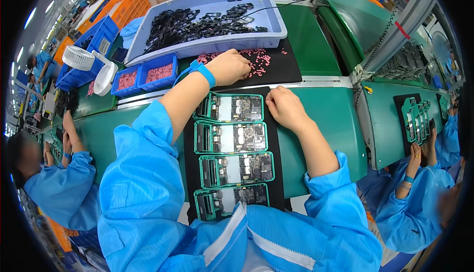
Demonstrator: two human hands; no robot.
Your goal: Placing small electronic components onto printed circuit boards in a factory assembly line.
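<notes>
My left hand (228, 68), with a blue wrist strap (205, 72), reaches to the far black mat. Its fingers are bent together at small pink pieces (259, 60) scattered there; what is between the fingertips is hidden. My right hand (287, 108) is closed, thumb and finger together, by the right edge of the farthest phone housing (229, 108); I cannot make out anything in it. Several green-edged phone housings with exposed circuit boards lie in a column on a black mat (274, 148) before me, among them a second one (231, 137) and a third one (237, 169).
Behind the pink pieces stands a large pale-blue bin (269, 40) of black plastic frames (197, 25). To its left are small blue trays (159, 73) of pink pieces and a white fan (79, 58). Co-workers in blue sit left (64, 188) and right (414, 212). A metal post (395, 30) rises at right.
</notes>
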